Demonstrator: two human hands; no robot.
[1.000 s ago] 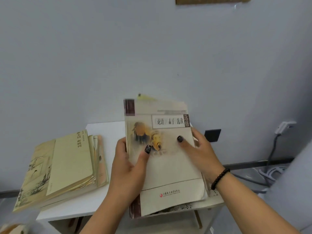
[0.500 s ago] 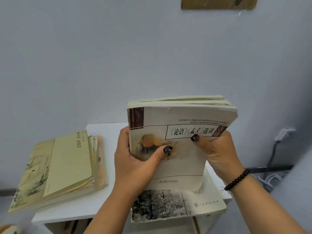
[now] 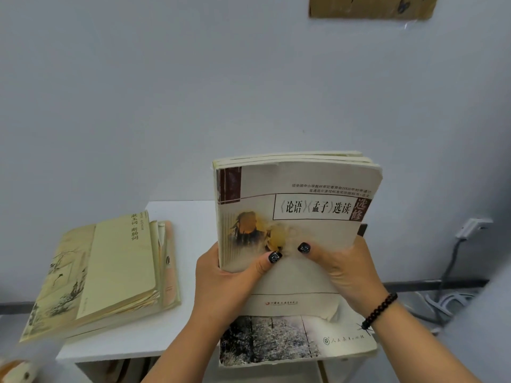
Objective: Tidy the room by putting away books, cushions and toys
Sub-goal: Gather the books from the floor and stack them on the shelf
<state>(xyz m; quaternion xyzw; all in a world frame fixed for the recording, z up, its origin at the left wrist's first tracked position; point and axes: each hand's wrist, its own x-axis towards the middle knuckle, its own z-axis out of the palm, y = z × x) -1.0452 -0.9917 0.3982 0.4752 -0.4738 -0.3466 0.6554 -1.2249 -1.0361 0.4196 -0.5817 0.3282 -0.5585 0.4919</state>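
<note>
Paper books (image 3: 297, 205) stand up on end between our left hand (image 3: 221, 283) and right hand (image 3: 347, 269), fingers clamped on both sides, above the white counter (image 3: 190, 272), probably so we can square their edges.

There is a single view, taken from a wide-angle camera on the person's head. It faces forward and somewhat down toward a plain pale grey wall (image 3: 193, 92), with the small white tabletop (image 3: 190, 225) set against that wall in the lower half of the frame. The camera sits close — the two forearms enter from the bottom edge, and the bundle of cream-covered paperback books (image 3: 301, 205) held upright fills the middle. Straight lines bow toward the edges, as the dark skirting strip (image 3: 431, 283) low on the right does. A brown cardboard sheet (image 3: 370, 6) fixed to the wall is cut off by the top edge. With only one camera, no second view overlaps it.
</note>
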